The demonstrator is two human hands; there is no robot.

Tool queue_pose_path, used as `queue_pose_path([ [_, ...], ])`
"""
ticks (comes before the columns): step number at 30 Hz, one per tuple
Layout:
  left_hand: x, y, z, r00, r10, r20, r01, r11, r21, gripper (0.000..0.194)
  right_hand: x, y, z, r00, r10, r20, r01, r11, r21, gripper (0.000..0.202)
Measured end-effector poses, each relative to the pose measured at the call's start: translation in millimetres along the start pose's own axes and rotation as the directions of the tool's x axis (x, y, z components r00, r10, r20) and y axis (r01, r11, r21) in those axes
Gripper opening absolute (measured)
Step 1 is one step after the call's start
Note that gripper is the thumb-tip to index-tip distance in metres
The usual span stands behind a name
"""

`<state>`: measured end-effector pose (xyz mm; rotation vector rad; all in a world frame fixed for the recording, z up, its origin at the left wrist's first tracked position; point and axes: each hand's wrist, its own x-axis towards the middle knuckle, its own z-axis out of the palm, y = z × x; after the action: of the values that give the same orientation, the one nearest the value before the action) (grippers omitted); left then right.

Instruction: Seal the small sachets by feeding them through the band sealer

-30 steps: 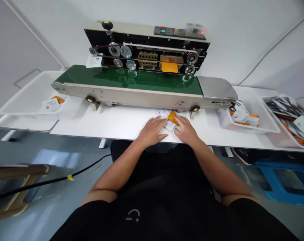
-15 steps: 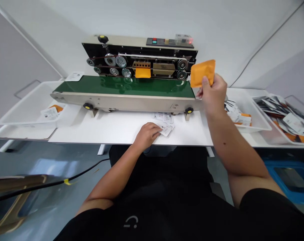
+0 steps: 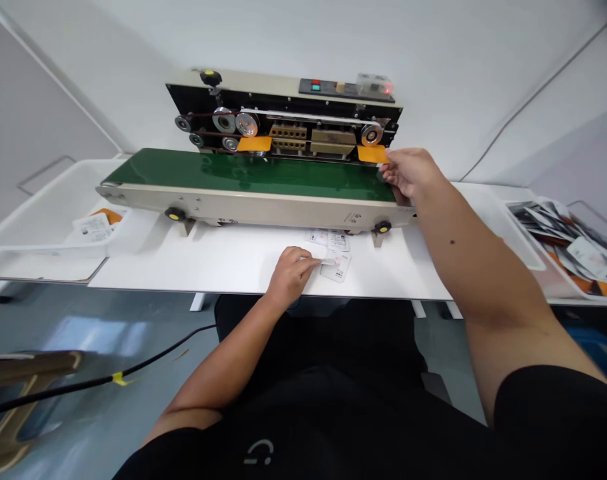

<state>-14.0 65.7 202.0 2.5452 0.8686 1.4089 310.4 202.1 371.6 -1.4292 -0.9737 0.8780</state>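
My right hand [image 3: 406, 172] pinches an orange packet [image 3: 372, 155] at the right end of the sealing machine [image 3: 283, 100], with the packet's top edge by the rollers. Another orange packet [image 3: 254, 144] sits in the machine further left, above the green belt [image 3: 223, 171]. Low on the white table, my left hand [image 3: 292, 272] holds a small white packet [image 3: 326, 262] between thumb and fingers. Under and behind it lie more printed white packets [image 3: 339, 268], partly below the conveyor's front edge.
A white bin [image 3: 28, 227] at the left holds white and orange packets. At the right stand a white bin [image 3: 526, 247], partly behind my forearm, and another bin heaped with packets [image 3: 591, 257]. A black cable [image 3: 158, 357] crosses the floor at lower left.
My right hand has brought its orange packet down and left to the machine's right end. The other orange packet has travelled left. My left hand has lifted a white packet slightly.
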Motion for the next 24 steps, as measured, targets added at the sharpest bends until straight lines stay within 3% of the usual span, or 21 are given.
queue_pose_path([
  [3, -2, 1, -2.8, 0.998, -0.026, -0.050, 0.027, 0.999, 0.019, 0.017, -39, 11, 0, 0.962, -0.232, -0.146, 0.207, 0.964, -0.167, 0.016],
  [6, -6, 3, -4.7, 0.987, -0.097, -0.125, 0.105, 0.993, 0.062, 0.013, -97, 37, 1, 0.936, -0.351, -0.038, 0.331, 0.911, -0.246, 0.030],
  [8, -9, 3, -5.1, 0.982, -0.117, -0.150, 0.127, 0.990, 0.057, 0.012, -135, 58, 6, 0.947, -0.294, 0.131, 0.320, 0.901, -0.294, 0.033],
  [11, -11, 2, -5.8, 0.984, -0.111, -0.141, 0.117, 0.993, 0.034, 0.013, -175, 87, 19, 0.941, -0.081, 0.330, 0.192, 0.927, -0.322, 0.038],
  [14, -12, 1, -7.8, 0.987, -0.120, -0.104, 0.125, 0.992, 0.034, 0.016, -191, 107, 34, 0.914, 0.129, 0.384, -0.049, 0.976, -0.211, 0.046],
  [17, -12, 0, -9.7, 0.989, -0.135, -0.061, 0.138, 0.989, 0.053, 0.014, -193, 116, 42, 0.857, 0.218, 0.467, -0.195, 0.976, -0.097, 0.047],
  [20, -11, 1, -8.8, 0.993, -0.114, -0.026, 0.115, 0.992, 0.052, 0.014, -196, 115, 38, 0.816, 0.221, 0.533, -0.230, 0.972, -0.050, 0.039],
  [24, -6, 7, -4.4, 0.995, -0.097, 0.003, 0.097, 0.994, 0.057, 0.019, -196, 96, 14, 0.869, 0.159, 0.468, -0.174, 0.985, -0.011, 0.032],
])
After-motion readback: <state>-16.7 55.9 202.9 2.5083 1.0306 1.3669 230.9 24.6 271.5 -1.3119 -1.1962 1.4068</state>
